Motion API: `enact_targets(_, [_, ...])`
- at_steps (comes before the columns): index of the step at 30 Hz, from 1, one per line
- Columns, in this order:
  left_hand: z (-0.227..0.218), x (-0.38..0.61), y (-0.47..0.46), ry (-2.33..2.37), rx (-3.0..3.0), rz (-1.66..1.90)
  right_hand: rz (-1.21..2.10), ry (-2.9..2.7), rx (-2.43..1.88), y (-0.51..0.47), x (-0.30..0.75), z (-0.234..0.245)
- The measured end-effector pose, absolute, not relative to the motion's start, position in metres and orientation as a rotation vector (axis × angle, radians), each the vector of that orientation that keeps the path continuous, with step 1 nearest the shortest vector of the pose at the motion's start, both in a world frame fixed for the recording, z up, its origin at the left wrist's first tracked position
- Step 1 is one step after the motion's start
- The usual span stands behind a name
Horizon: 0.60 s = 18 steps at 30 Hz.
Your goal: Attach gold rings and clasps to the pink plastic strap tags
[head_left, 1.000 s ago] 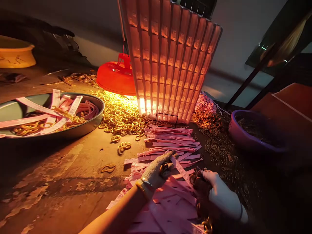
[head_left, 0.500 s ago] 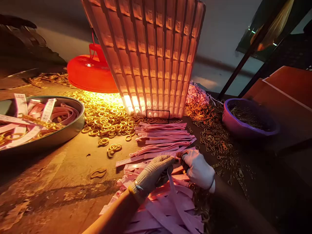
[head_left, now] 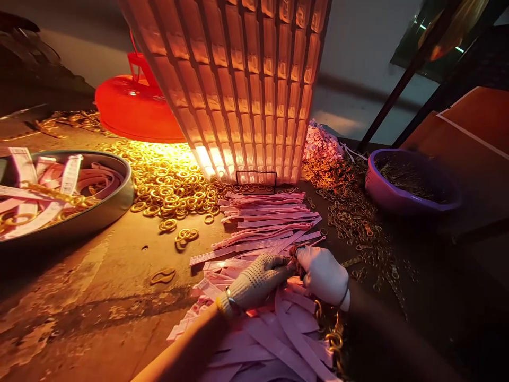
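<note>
My left hand [head_left: 258,280], in a dotted knit glove, is closed on the upper end of a pink strap [head_left: 289,329]. The rest of that strap trails down over a pile of similar straps [head_left: 242,353]. Against its fingertips is my right hand [head_left: 324,273], in a white glove with dark, worn fingertips. The right fingers are pinched together, and whatever lies between them is hidden. Beyond both hands, more pink straps [head_left: 270,212] lie in a stacked row. Brass-coloured rings [head_left: 336,339] hang or lie below my right wrist.
Gold rings [head_left: 170,185] are heaped under a red lamp [head_left: 139,111]. A tall ribbed plastic panel [head_left: 246,90] stands behind the straps. At left is a metal basin [head_left: 127,185] of straps and rings. Small metal clasps [head_left: 350,212] spread rightward near a purple bowl [head_left: 417,199].
My left thumb has moved forward along the fingers, closer to the right fingertips. Both hands stay together in nearly the same place. The camera view has shifted slightly.
</note>
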State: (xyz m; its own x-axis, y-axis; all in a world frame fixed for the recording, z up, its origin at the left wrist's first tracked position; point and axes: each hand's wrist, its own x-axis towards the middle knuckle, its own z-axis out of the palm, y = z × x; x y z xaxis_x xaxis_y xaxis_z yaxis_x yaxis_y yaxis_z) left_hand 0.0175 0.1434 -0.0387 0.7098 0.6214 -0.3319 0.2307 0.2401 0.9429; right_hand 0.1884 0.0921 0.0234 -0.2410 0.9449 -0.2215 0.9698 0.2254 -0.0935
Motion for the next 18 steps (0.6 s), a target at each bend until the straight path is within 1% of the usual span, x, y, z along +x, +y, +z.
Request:
enact_targets(4, [-0.039, 0.019, 0.144, 0.772, 1.175, 0.274, -0.297, 2.318, 1.846, 0.088, 0.196, 0.031])
enact_targets(9, [-0.038, 0.018, 0.142, 0.739, 1.173, 0.244, -0.271, 2.444, 1.677, 0.091, 0.2, 0.022])
enact_targets(14, [-0.038, 0.016, 0.142, 0.729, 1.168, 0.234, -0.307, 2.394, 1.669, 0.088, 0.205, 0.013])
enact_targets(18, [-0.042, 0.018, 0.141, 0.67, 1.227, 0.205, -0.284, 2.439, 1.497, 0.083, 0.204, 0.009])
